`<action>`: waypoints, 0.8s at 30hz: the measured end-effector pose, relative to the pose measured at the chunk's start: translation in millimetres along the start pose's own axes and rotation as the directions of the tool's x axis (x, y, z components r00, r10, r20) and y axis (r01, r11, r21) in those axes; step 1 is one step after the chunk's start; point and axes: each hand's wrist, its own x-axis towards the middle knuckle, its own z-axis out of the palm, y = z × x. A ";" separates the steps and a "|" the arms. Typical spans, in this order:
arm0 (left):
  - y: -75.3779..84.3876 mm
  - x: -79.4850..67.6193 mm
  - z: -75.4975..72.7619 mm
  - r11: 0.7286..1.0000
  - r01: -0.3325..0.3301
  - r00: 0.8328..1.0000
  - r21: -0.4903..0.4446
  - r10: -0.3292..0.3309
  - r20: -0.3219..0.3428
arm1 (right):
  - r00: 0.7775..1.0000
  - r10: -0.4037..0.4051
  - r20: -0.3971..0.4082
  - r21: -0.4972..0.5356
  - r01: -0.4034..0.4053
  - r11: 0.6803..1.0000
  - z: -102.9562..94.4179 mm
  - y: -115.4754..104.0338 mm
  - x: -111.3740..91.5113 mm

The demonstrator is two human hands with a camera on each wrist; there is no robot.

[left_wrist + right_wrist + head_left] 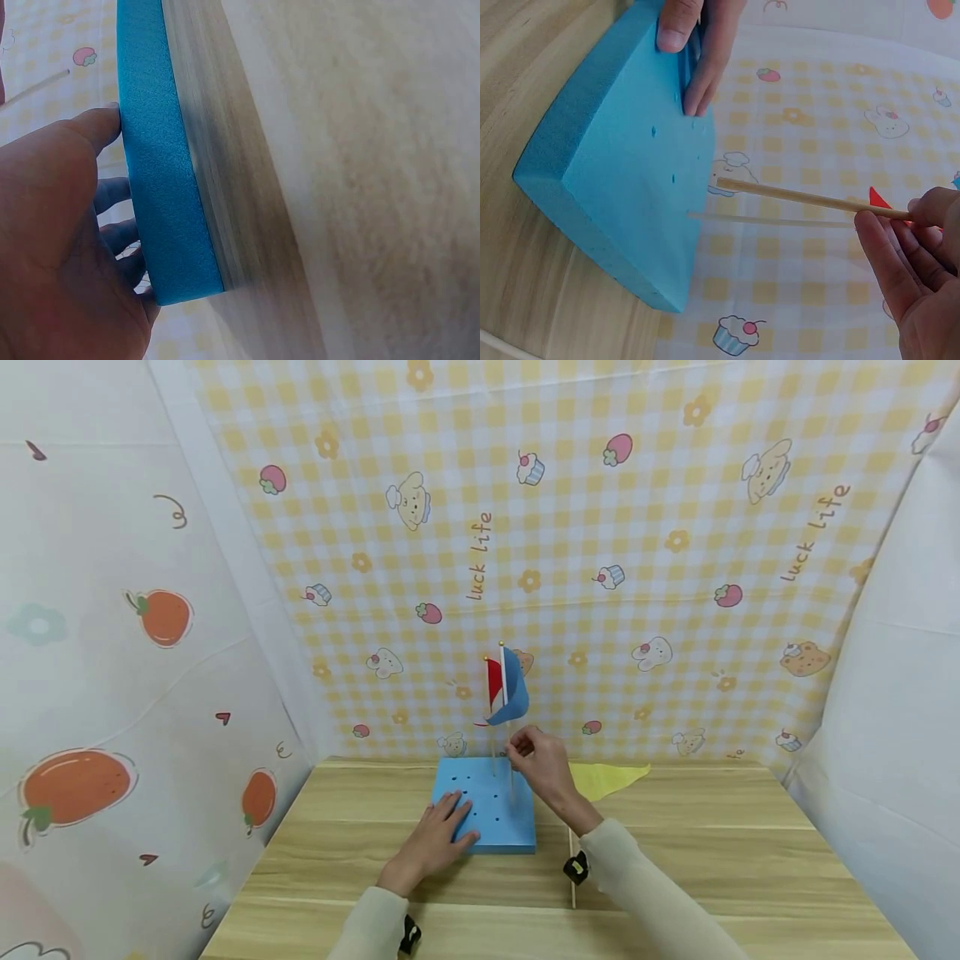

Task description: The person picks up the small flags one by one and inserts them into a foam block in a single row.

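A blue foam block (498, 837) with several small holes in its top lies on the table. My left hand (438, 839) rests on its left side with fingers spread; the left wrist view shows the thumb (105, 126) at the block's edge. Above the block, my right hand (546, 766) pinches the thin wooden stick (795, 198) of a blue flag (516, 693). In the right wrist view, that stick's lower end is free, apart from the foam. Behind it a red flag (494, 681) stands upright, its stick (772, 220) set in the block's far part.
A yellow flag (606, 779) lies on the wooden table (712, 860) right of the block, its stick (573, 897) reaching toward the front under the right wrist. A patterned cloth (570, 527) hangs behind the table, with white cloth (885, 652) at the right.
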 end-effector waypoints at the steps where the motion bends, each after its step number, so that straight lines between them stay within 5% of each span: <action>1: -0.1 0.2 0.2 1.000 0.001 1.000 0.001 -0.001 0.000 | 1.000 -0.005 0.000 -0.005 0.005 1.000 1.3 0.4 0.5; 24: -2.8 2.5 2.7 1.000 0.014 1.000 0.008 -0.014 0.003 | 0.998 -0.057 0.005 -0.064 0.057 0.996 30.4 13.3 9.0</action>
